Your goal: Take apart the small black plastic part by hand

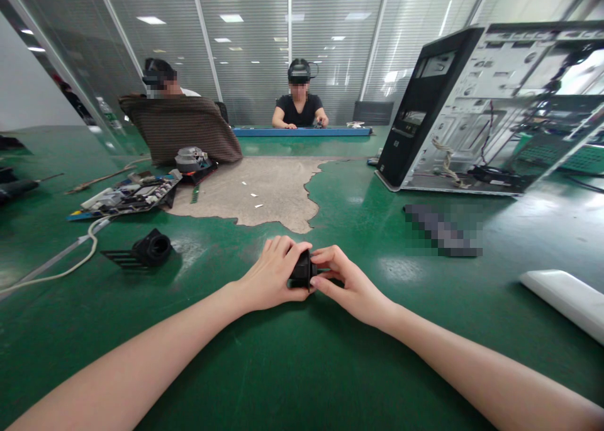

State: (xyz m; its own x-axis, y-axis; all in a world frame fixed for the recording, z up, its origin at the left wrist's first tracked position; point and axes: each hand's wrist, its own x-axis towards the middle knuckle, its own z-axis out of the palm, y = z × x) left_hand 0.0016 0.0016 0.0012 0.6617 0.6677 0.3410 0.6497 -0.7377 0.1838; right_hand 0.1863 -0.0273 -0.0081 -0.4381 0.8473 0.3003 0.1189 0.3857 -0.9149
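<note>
Slatted blinds (255,60) behind glass run across the far side of the room, with ceiling lights reflected in them. Two people wearing dark headsets sit beyond the green counter (264,368): one person in a black top (298,107), and another person (165,82) partly hidden by a brown ribbed chair back (182,126).

Just above the green surface, near the middle, is the small black plastic part with a thin flange (299,271), between my two hands. My left fingers (282,245) grip its body from the left, index finger on the far side and thumb on the near side. My right fingers (335,258) are closed on its right side, their tips at the flange; exactly what they pinch there is hard to see.

The only mark I can make out is the round "hp" logo on the front of the black-and-silver open computer case (425,104), standing to the right. A smaller mark low on that front is too tiny to read.

Left of my hands lies a black plastic piece with a round opening and slats (155,248). Behind it are a populated circuit board (129,193) and a pale cable (70,270). A bare greyish patch (264,189) interrupts the green beyond my fingers. A long white object (569,299) lies at the right edge.
</note>
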